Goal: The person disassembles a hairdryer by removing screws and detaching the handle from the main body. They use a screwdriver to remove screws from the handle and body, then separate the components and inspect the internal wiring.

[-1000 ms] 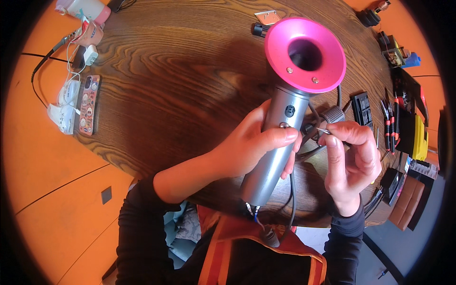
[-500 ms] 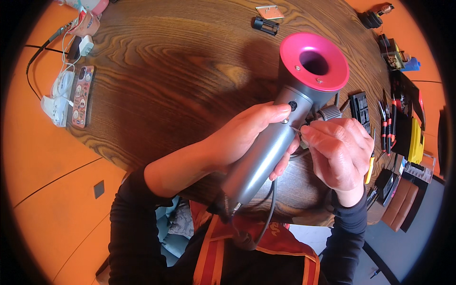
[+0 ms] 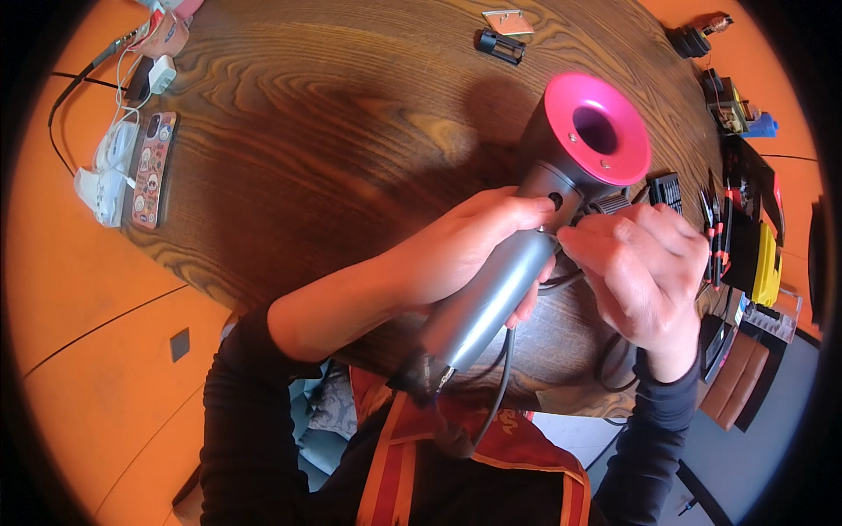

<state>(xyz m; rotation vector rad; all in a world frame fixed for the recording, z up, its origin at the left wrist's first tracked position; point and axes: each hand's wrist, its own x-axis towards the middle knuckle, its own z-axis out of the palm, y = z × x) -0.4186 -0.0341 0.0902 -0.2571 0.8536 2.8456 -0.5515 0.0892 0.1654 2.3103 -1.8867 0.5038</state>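
Note:
A grey hair dryer (image 3: 491,289) with a pink ring-shaped head lies tilted in my left hand (image 3: 465,241), its head up and to the right. My left fingers wrap round the handle, and the thumb presses by a small dark button near the neck. The handle's lower end is open, with some metal parts showing and a dark cable hanging down. My right hand (image 3: 636,272) is closed in a pinch at the right side of the handle, just under the neck. Whatever lies between its fingertips is hidden.
A black slotted part (image 3: 500,46) and a small flat plate (image 3: 509,21) lie at the far side of the wooden table (image 3: 307,105). A phone (image 3: 153,171) and white cables are at the left. Pliers (image 3: 719,237) and a yellow case (image 3: 767,263) stand at the right.
The hair dryer and both hands have shifted slightly to the right, and the dryer's head has dropped a little and turned. The right fingertips have come closer to the neck.

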